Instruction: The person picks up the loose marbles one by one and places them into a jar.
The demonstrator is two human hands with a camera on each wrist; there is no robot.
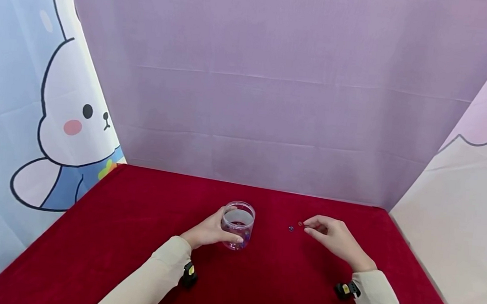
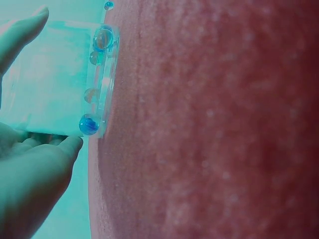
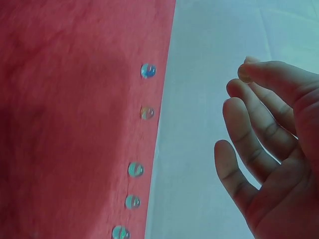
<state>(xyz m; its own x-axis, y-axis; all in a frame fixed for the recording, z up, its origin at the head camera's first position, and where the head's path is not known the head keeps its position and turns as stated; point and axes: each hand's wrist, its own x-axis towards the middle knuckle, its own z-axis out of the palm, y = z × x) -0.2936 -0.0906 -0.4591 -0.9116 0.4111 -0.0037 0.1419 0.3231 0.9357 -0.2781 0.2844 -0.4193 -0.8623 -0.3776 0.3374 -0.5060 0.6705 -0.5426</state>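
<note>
My left hand (image 1: 212, 229) grips a clear plastic jar (image 1: 238, 214) from its left side, thumb across the front, fingers around the back. The jar stands upright with its top open. Several glass marbles (image 2: 88, 124) lie at its bottom, blue and amber swirls showing through the wall. Over the red cloth to the right, my right hand (image 1: 333, 237) hovers with loosely bent fingers, thumb and index tips near each other beside a blue marble (image 1: 291, 228) and a reddish marble (image 1: 300, 223). The right wrist view has several marbles (image 3: 135, 169) in a row; the hand partly hides them in the head view.
A red cloth (image 1: 131, 239) covers the table. A plain purple curtain (image 1: 266, 86) hangs along the back edge. Printed cloths border both sides, the left one with a cartoon rabbit (image 1: 73, 108).
</note>
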